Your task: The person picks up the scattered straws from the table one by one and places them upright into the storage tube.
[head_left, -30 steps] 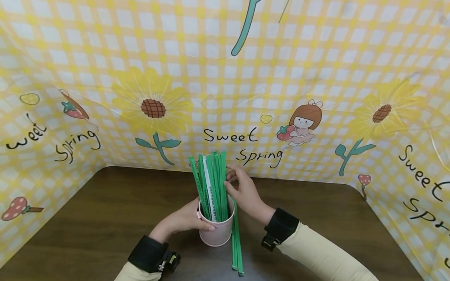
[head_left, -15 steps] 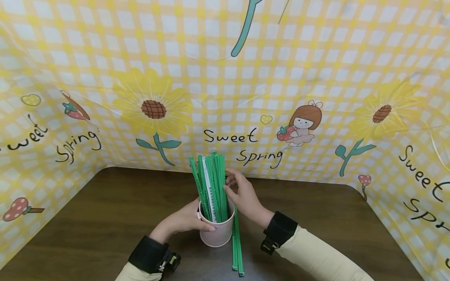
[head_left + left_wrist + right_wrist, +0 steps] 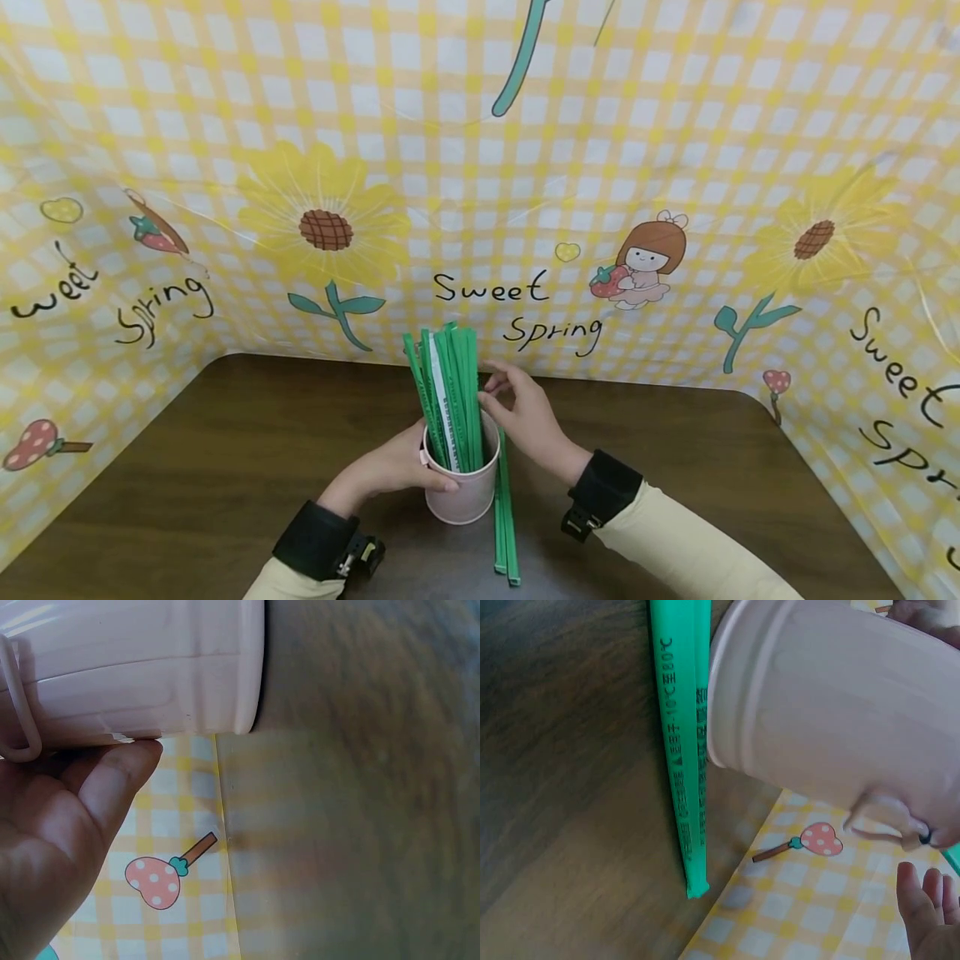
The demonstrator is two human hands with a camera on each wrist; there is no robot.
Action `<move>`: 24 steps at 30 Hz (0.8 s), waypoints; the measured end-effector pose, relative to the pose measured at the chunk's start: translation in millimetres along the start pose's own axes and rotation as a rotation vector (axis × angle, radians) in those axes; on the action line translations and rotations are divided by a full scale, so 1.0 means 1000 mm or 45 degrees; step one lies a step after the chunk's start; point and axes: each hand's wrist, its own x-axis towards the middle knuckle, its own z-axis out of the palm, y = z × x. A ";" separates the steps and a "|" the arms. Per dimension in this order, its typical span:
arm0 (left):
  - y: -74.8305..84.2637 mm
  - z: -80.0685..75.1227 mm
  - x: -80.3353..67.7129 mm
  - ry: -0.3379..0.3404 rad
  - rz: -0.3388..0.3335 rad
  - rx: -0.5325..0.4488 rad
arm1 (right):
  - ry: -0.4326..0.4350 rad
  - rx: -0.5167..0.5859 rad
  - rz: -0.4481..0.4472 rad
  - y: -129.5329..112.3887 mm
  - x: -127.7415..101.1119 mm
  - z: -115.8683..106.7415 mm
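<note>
Dark wooden table (image 3: 225, 467), walled by yellow checked cloth (image 3: 675, 125). Left hand (image 3: 393, 471) gripping pink cup (image 3: 461, 492) near front edge; right hand (image 3: 525, 412) pinching green strips (image 3: 450, 392).

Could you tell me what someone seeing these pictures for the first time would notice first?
Probably the bunch of green sticks standing upright in a pink cup at the middle of the brown table. The left hand holds the cup's side, and the right hand touches the bunch. Two more green sticks lie flat just right of the cup.
</note>
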 end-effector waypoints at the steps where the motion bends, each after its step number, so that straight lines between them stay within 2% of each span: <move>1: 0.000 0.000 0.000 0.002 0.002 -0.005 | 0.014 -0.009 0.002 0.001 0.000 -0.001; 7: -0.001 0.000 -0.001 0.027 0.007 -0.002 | 0.038 -0.037 0.033 0.011 -0.002 -0.005; 12: 0.000 0.000 -0.001 0.026 0.001 0.003 | 0.032 -0.037 0.135 0.022 -0.008 -0.004; 19: 0.002 0.001 0.000 0.023 -0.003 0.010 | -0.054 -0.048 0.324 0.037 -0.017 -0.003; 24: 0.002 0.000 0.001 0.012 0.009 -0.010 | -0.128 -0.067 0.393 0.046 -0.022 -0.001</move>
